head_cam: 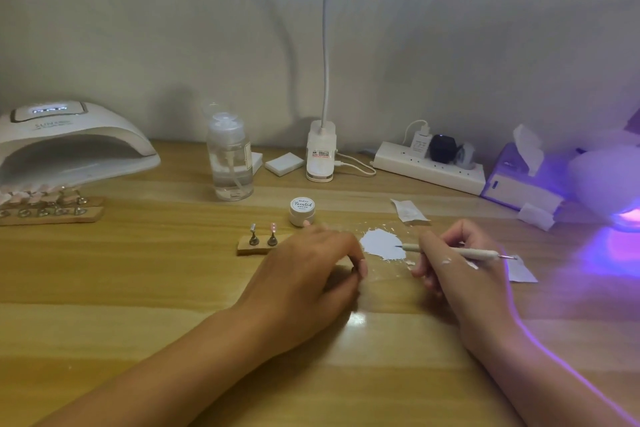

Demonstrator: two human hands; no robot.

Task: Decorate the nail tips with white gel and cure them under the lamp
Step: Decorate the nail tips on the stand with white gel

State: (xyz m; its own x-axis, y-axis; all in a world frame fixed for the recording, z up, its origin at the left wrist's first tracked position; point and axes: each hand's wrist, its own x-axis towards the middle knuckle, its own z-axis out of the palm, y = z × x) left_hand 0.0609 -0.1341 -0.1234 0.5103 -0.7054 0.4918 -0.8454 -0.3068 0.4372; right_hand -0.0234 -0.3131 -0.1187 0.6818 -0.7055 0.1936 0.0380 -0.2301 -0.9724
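Note:
My right hand (450, 270) grips a thin dotting pen (460, 252), its tip over a white gel patch (382, 243) smeared on the table. My left hand (311, 270) rests on the table with curled fingers, covering the right end of a small wooden holder (258, 246) that carries two nail tips on stands; whether it holds something is hidden. A small white gel jar (302, 211) stands just behind that hand. At the far left a white curing lamp (69, 146) sits with a wooden rack of several nail tips (48, 206) in front of it.
A clear pump bottle (230, 163), white pads (284, 164), a clip lamp base (321, 152) and a power strip (429, 166) line the back. A tissue box (519, 180) and a glowing purple lamp (616, 191) stand at the right, paper scraps (408, 210) nearby.

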